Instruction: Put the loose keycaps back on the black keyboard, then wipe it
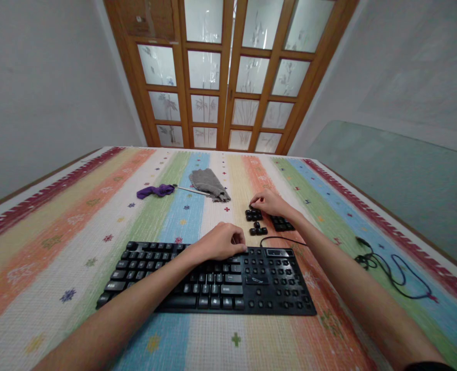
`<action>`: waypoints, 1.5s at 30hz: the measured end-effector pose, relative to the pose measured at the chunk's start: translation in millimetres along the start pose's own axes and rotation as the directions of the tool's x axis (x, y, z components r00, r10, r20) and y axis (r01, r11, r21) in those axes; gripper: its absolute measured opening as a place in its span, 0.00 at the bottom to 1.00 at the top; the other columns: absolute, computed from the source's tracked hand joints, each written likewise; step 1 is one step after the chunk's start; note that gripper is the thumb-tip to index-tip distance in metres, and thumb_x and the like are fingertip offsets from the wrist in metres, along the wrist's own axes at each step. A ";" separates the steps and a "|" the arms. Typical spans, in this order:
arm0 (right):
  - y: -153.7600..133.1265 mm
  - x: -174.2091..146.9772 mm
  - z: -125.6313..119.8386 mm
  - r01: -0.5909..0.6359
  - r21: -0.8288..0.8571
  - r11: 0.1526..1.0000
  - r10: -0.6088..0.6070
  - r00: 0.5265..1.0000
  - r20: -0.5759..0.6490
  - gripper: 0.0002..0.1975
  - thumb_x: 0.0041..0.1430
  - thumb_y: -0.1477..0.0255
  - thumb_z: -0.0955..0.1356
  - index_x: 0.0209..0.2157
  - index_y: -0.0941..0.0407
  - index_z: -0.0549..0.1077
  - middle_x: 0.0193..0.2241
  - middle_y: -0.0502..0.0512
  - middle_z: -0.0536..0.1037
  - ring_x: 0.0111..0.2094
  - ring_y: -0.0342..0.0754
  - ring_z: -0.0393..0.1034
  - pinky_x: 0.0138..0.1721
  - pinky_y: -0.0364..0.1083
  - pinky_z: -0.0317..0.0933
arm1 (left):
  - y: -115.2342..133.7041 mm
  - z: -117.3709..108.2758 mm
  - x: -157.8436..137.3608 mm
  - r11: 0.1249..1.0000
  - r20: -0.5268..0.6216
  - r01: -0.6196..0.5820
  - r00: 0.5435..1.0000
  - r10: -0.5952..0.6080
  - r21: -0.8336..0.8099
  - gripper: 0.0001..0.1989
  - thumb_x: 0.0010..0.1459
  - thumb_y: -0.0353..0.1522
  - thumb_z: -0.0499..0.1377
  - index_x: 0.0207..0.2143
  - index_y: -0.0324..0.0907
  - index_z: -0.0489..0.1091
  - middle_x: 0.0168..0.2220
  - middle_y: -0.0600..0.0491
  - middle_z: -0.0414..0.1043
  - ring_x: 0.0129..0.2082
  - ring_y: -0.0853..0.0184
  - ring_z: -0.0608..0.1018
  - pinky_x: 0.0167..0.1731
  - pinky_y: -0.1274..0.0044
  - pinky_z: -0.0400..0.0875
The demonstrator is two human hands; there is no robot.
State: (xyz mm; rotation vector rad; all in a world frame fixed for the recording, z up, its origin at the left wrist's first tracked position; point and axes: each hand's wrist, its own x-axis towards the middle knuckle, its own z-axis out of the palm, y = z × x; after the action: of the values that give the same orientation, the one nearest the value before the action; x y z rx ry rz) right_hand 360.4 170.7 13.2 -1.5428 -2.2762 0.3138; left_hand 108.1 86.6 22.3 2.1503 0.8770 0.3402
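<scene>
A black keyboard [232, 291] lies across the striped tablecloth. Keycaps cover its main block, while the right-hand sections are bare, with key switches showing. My left hand [222, 241] rests over its upper edge, fingers curled and thumb drawn in; anything in that grip is hidden. Beyond the keyboard, my right hand [270, 202] pinches a small black keycap at the back of a cluster of loose keycaps [253, 216]. A smaller group of keycaps [258, 230] sits just nearer. More black keycaps [281, 223] lie under my right wrist, partly covered by the arm.
A grey cloth [208, 183] lies farther back, touching a thin light stick [191, 190] beside a purple cloth [156, 191]. The keyboard's cable [282, 238] passes under my right forearm to a loose coil [394, 281] on the right. Glazed wooden doors [224, 98] stand behind the table.
</scene>
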 end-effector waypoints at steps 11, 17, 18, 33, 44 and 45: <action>-33.0 -34.5 -15.6 0.095 0.177 0.980 -0.075 0.990 -0.118 0.09 0.59 0.70 0.69 0.41 0.56 0.75 0.34 0.55 0.80 0.32 0.47 0.70 0.34 0.46 0.64 | 8.4 -8.2 -3.1 0.997 0.040 -0.048 0.998 0.045 0.061 0.08 0.58 0.31 0.59 0.36 0.38 0.78 0.30 0.51 0.79 0.30 0.67 0.77 0.34 0.77 0.67; -67.6 -95.7 -9.6 0.096 0.419 0.903 -0.073 0.995 -0.070 0.12 0.63 0.65 0.68 0.45 0.56 0.68 0.36 0.55 0.78 0.31 0.45 0.69 0.32 0.45 0.63 | 8.7 -8.9 -3.4 0.992 0.050 -0.088 0.995 0.084 0.095 0.10 0.61 0.30 0.57 0.40 0.38 0.78 0.33 0.50 0.80 0.31 0.66 0.78 0.36 0.77 0.68; -71.7 -104.3 -6.2 0.091 0.441 0.893 -0.073 0.996 -0.057 0.12 0.63 0.65 0.68 0.46 0.56 0.68 0.36 0.55 0.78 0.32 0.45 0.69 0.32 0.45 0.63 | 8.9 -9.3 -3.6 0.990 0.052 -0.094 0.995 0.090 0.102 0.10 0.61 0.30 0.57 0.40 0.38 0.77 0.33 0.50 0.80 0.32 0.66 0.79 0.36 0.76 0.68; -93.4 -132.3 12.4 0.105 0.312 0.944 -0.088 0.994 -0.068 0.07 0.65 0.73 0.67 0.45 0.54 0.67 0.39 0.55 0.75 0.38 0.48 0.70 0.41 0.50 0.66 | 19.1 -13.8 -10.5 0.947 0.121 -0.215 0.974 0.190 0.238 0.08 0.62 0.31 0.59 0.41 0.40 0.76 0.37 0.50 0.81 0.35 0.65 0.80 0.37 0.76 0.71; -95.5 -135.9 18.4 0.175 0.232 0.957 -0.145 0.979 -0.143 0.04 0.64 0.74 0.68 0.42 0.56 0.70 0.38 0.56 0.76 0.39 0.50 0.72 0.41 0.50 0.68 | 16.1 -0.8 -11.9 0.889 0.080 -0.231 0.973 0.217 0.396 0.09 0.62 0.32 0.60 0.44 0.41 0.74 0.43 0.47 0.79 0.44 0.58 0.79 0.44 0.71 0.70; -95.9 -136.1 18.5 0.177 0.226 0.958 -0.145 0.978 -0.150 0.04 0.65 0.74 0.67 0.41 0.56 0.70 0.38 0.56 0.76 0.39 0.50 0.72 0.41 0.50 0.68 | 16.5 0.2 -12.1 0.884 0.077 -0.232 0.973 0.219 0.407 0.09 0.61 0.32 0.60 0.44 0.41 0.74 0.43 0.47 0.78 0.44 0.58 0.78 0.44 0.71 0.71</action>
State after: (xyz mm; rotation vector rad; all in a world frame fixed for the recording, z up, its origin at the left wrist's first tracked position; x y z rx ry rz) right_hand 316.8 9.1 8.9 -1.2133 -2.1556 0.4109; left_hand 107.3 70.5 34.9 2.6573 0.7289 0.2521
